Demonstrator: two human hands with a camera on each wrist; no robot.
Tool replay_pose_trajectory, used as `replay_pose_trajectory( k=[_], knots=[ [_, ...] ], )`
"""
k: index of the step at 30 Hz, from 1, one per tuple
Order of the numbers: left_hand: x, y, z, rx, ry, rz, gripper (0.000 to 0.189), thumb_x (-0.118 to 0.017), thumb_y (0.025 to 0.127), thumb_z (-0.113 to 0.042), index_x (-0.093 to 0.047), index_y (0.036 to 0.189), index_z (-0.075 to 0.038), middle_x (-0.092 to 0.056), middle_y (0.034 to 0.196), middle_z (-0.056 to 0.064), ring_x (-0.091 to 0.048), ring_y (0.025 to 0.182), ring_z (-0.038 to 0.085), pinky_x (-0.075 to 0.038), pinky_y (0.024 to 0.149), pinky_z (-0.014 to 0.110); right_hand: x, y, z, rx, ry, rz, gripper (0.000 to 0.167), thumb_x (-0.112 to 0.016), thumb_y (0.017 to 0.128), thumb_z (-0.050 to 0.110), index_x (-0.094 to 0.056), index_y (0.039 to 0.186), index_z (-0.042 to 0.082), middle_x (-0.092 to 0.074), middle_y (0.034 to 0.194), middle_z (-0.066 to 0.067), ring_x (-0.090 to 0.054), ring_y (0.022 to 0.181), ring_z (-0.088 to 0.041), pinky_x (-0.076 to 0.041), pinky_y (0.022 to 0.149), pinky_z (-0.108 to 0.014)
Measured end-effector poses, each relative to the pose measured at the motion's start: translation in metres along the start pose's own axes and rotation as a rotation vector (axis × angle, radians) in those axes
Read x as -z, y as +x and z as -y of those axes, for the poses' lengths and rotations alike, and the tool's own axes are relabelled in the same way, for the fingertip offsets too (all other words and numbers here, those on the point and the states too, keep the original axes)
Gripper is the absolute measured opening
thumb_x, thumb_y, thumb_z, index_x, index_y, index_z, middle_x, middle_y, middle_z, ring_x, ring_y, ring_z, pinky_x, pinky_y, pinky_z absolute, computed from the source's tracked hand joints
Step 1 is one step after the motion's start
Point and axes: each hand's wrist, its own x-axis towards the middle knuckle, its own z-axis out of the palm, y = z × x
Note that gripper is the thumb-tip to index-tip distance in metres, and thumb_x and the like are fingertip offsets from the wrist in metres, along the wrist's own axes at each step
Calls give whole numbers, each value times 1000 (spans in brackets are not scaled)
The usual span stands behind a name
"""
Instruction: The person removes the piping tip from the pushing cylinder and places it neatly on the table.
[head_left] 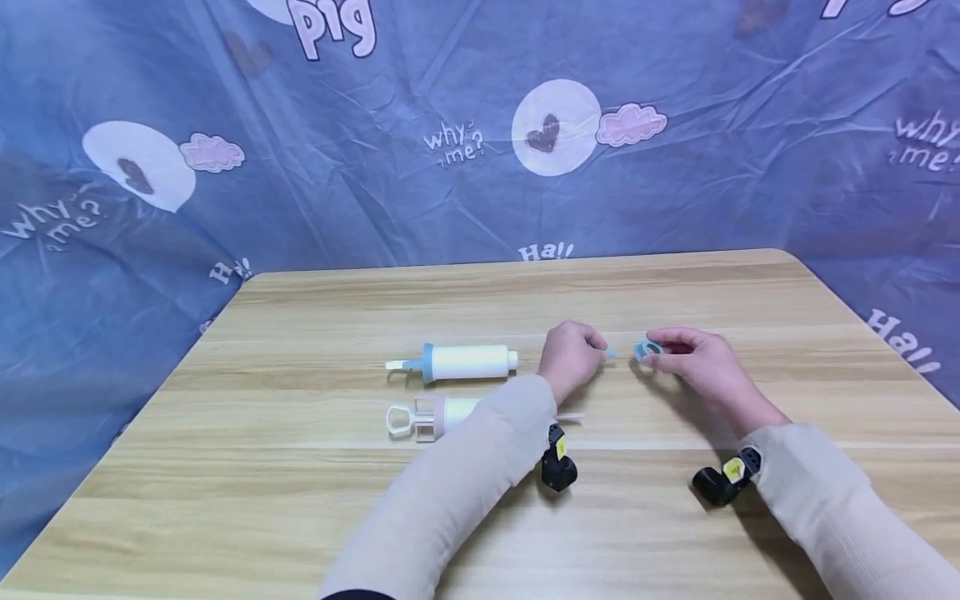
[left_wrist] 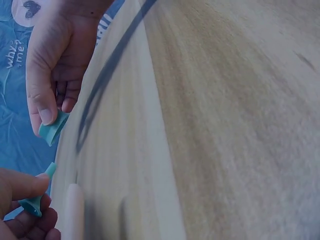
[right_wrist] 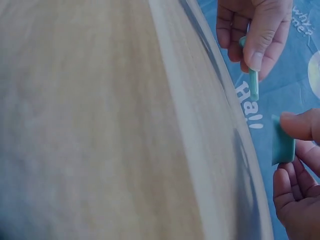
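Two white cylinders lie on the table (head_left: 262, 500), the farther one with a blue collar (head_left: 470, 362), the nearer one with a looped plunger handle (head_left: 401, 421) and partly hidden by the left sleeve (head_left: 465, 467), while beyond them the work in hand seems to be bringing two small loose parts face to face just above the wood. The left grip (head_left: 572, 354) pinches one part between thumb and fingers, the right grip (head_left: 697, 354) pinches the other in the same way, and a narrow gap stands between the two parts. The next move, as I judge it, calls for lining up their axes and closing that gap gently, without letting the fingertips block the meeting ends; a slight tilt could make them miss. The larger part, in the right grip, is a short, broad teal collar (right_wrist: 284, 142) with a flared edge, its inside hard to make out. The smaller, in the left grip, is a slim teal nozzle (left_wrist: 34, 205), flared at its base and tapering to a narrow tube whose tip points towards the collar
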Motion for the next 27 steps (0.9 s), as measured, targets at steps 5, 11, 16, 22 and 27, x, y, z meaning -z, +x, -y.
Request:
replay_pose_trajectory(
  k=[5, 11, 16, 22, 27],
  knots=[
    [-3, -1, 0, 20, 23, -1, 5, -74, 76, -12, -72, 76, -16, -68, 83, -6, -57, 79, 9, -45, 81, 22, -4, 3, -6, -37, 47, 9, 57, -73, 78, 20, -52, 125, -6, -57, 87, 22, -50, 83, 6, -42, 71, -11],
    [-5, -1, -1, 49, 70, 10, 5, -74, 77, -14, -71, 75, -18, -66, 77, -8, -53, 70, 7, -45, 75, 21, -6, 4, -10, -69, 33, 22, 57, -74, 78, 20, -53, 125, -5, -57, 90, 16, -47, 84, 1, -42, 71, -12],
    [-4, 1, -1, 65, 103, 22, 6, -73, 77, -11, -71, 76, -17, -65, 76, -8, -52, 67, 7, -43, 68, 20, -6, 6, -8, -80, 1, 34, 58, -74, 78, 22, -53, 126, -3, -58, 101, 3, -47, 87, -2, -42, 71, -12],
    [-4, 2, -1, 50, 147, 31, 9, -70, 77, -7, -72, 76, -16, -64, 75, -8, -51, 66, 8, -43, 63, 19, -5, 7, -8, -92, -23, 37, 59, -74, 78, 25, -53, 126, -2, -59, 110, -4, -47, 86, 2, -42, 72, -11],
    [-6, 2, -2, 65, 164, 32, 12, -67, 79, -6, -72, 76, -17, -63, 74, -9, -52, 65, 8, -42, 61, 20, -5, 8, -9, -93, -23, 38, 61, -75, 77, 26, -53, 126, -2, -60, 105, 1, -48, 84, 4, -42, 71, -11]
  ],
)
